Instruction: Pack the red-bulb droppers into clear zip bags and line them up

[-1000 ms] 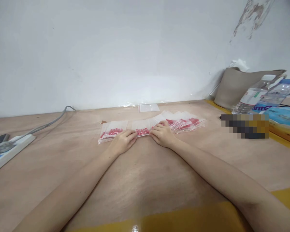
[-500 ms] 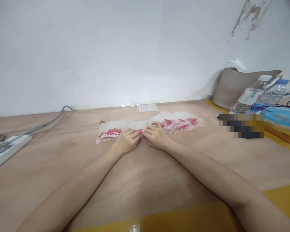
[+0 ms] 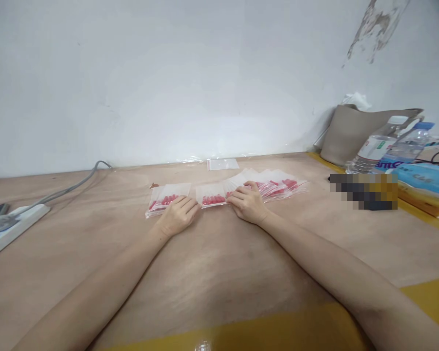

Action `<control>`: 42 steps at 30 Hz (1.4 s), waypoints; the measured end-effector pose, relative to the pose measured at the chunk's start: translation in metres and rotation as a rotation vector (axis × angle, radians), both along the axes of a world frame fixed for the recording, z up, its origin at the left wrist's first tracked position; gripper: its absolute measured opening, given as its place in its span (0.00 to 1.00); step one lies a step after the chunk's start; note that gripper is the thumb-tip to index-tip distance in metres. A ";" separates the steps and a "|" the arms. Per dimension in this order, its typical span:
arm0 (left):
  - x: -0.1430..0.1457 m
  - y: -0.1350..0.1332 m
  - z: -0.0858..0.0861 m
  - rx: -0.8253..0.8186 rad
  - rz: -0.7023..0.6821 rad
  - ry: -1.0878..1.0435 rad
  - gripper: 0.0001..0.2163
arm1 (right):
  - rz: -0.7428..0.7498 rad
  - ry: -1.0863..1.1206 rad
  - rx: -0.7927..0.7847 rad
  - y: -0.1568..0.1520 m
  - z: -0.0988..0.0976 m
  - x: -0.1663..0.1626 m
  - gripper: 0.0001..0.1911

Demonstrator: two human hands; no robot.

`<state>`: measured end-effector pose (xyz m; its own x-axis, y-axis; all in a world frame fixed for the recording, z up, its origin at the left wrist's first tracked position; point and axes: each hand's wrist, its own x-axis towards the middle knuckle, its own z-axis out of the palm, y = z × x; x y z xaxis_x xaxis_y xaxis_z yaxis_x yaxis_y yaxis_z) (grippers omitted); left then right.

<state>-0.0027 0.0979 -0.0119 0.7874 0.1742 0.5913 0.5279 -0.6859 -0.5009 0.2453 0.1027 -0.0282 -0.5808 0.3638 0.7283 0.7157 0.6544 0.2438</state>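
Several small clear zip bags with red pieces inside lie in a row on the wooden table (image 3: 219, 263). My left hand (image 3: 177, 216) rests flat with fingers stretched out on the near edge of the leftmost bag (image 3: 167, 198). Just right of it lies a second bag (image 3: 212, 196), uncovered between my hands. My right hand (image 3: 248, 202) lies open on the left end of the fanned stack of bags (image 3: 278, 184), fingertips touching the second bag's right edge.
An empty clear bag (image 3: 223, 164) lies by the wall. A white power strip (image 3: 12, 225) with a grey cable sits at far left. At right stand a grey bag (image 3: 354, 131), two water bottles (image 3: 378, 146) and a blue packet (image 3: 424, 178).
My hands, close together over the middle bag half a second ago, have spread apart. The left hand slid left onto the first bag, and the middle bag now lies in full view.
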 end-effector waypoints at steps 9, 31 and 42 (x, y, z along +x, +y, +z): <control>-0.004 -0.003 0.003 -0.068 0.106 -0.084 0.13 | 0.005 0.017 -0.053 0.000 -0.001 0.001 0.12; -0.059 0.012 0.029 -0.497 0.421 -0.124 0.13 | -0.126 0.034 -0.392 -0.004 0.006 0.003 0.18; -0.023 0.019 0.019 -0.663 0.532 0.115 0.20 | 0.023 0.008 -0.498 -0.006 0.005 -0.015 0.23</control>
<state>-0.0253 0.1169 0.0070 0.5516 0.8189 0.1583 0.8331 -0.5313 -0.1539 0.2299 0.0967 -0.0230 -0.5883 0.6553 0.4739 0.7000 0.7060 -0.1072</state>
